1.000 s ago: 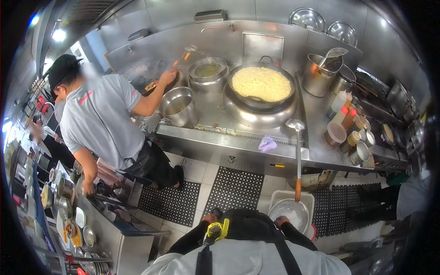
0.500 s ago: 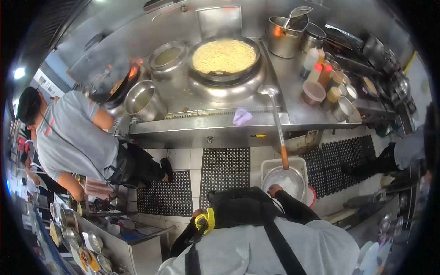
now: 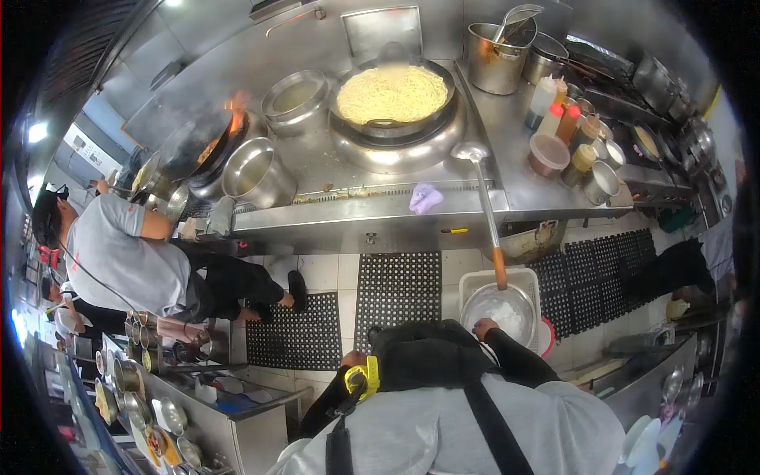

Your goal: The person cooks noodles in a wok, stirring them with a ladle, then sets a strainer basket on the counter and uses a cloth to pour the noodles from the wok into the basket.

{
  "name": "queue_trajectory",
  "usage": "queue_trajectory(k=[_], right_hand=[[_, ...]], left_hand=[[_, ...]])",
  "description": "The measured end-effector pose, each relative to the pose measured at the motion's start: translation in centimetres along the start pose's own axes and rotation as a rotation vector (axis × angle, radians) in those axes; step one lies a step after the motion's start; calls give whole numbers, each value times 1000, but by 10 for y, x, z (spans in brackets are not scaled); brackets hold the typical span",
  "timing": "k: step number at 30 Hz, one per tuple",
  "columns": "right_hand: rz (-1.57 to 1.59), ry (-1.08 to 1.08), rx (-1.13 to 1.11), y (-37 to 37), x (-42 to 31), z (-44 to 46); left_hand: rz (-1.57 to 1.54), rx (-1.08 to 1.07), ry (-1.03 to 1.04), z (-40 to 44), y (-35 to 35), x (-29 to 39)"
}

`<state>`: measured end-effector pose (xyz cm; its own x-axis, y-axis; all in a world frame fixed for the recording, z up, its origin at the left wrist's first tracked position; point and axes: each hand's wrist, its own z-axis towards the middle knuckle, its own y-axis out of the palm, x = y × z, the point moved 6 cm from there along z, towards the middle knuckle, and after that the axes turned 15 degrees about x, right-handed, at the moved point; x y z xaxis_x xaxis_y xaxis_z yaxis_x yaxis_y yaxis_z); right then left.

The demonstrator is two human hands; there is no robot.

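Co-worker's arm lower, bowl partly behind right hand

Wok of dark, dull metal, seated on a ring of smooth, glossy steel; counter around it also steel, softer in sheen. On the wok's near side: crumpled lilac cloth, matt; ladle of shiny metal with smooth wooden grip; glossy metal basin inside a basket of pale, matt plastic; floor mat black, matt, rubber-looking, rough with perforations. Right of the wok, squeeze bottles in smooth plastic, stockpot in steel, reflective but stained.
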<state>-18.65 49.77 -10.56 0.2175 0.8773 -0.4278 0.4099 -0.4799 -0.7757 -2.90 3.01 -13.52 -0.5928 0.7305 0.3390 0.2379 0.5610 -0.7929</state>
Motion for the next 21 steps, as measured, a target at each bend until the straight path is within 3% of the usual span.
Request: queue_trajectory(k=[1, 2, 5, 8, 11, 17, 20, 21], right_hand=[[4, -6, 17, 3, 4, 0], [7, -12, 34, 8, 9, 2], [-49, -82, 83, 17, 17, 7], [-139, -356, 122, 41, 33, 20], [-24, 10, -18, 16, 21, 7], [76, 88, -16, 1, 9, 3], [4, 1, -5, 3, 9, 11], [5, -9, -7, 6, 10, 13]], left_hand=[[89, -16, 37, 3, 4, 1], [272, -74, 283, 1, 8, 11], [72, -35, 130, 6, 9, -1], [-12, -54, 171, -17, -18, 18], [-79, -35, 137, -28, -35, 31], [-175, 56, -4, -30, -34, 26], [-119, 58, 79, -58, -71, 62], [-140, 82, 20, -58, -71, 59]])
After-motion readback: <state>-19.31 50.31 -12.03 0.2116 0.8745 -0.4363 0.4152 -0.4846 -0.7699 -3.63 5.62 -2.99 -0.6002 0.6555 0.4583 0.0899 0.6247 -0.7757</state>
